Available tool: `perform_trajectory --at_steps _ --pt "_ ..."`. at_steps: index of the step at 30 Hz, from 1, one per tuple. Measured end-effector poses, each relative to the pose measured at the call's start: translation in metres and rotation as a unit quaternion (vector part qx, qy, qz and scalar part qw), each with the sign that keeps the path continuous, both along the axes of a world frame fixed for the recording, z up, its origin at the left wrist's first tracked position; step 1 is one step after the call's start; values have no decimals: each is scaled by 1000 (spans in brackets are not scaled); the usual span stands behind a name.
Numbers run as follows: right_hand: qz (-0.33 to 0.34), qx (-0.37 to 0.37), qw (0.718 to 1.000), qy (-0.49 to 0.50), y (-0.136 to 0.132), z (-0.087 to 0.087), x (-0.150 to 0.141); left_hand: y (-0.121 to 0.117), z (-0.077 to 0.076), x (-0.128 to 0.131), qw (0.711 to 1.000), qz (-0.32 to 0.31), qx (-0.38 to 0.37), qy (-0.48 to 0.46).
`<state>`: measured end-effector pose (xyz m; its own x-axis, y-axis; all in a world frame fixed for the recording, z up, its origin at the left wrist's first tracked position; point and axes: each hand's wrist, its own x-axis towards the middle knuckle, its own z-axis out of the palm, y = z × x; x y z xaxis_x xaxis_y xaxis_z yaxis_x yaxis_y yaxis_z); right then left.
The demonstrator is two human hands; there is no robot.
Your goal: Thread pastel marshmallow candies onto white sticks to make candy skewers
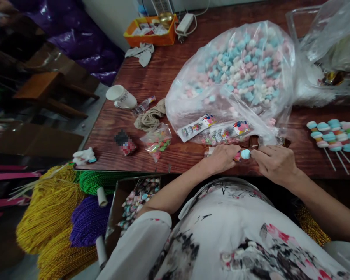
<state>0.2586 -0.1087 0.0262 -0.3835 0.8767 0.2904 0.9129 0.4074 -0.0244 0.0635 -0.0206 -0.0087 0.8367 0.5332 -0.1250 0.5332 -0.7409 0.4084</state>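
Near the table's front edge, my left hand (226, 158) is closed around a small printed plastic wrapper (237, 156), most of it hidden by the fingers. A pale blue marshmallow candy (245, 154) shows between my two hands. My right hand (275, 163) is curled, with its fingertips pressed to that candy's right side. Just behind them lie printed wrappers (229, 131) with colourful pictures. A large clear bag (189, 83) full of pink, white and blue marshmallow candies stands beyond.
Marshmallow lollipops (334, 136) lie in a row at the right. On the left are a white mug (121, 96), a cloth (148, 118) and a small bag of gummies (157, 142). An orange box (150, 38) stands at the back. Yellow cord bundles (51, 206) lie below the table's left corner.
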Motion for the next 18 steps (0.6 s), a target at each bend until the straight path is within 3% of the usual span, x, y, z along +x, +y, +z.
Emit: perform_trajectory --at_steps 4,11,15,18 --pt "13 -61 998 -10 8 10 6 -5 2 -3 999 23 -32 -3" --pt "53 -182 981 -37 13 20 -14 -7 -2 9 972 14 -213 -104" --pt "64 -200 977 -36 16 23 -21 -6 -4 13 959 37 -241 -143" --pt "52 -194 979 -22 16 26 -7 -4 1 6 966 65 -213 -131"
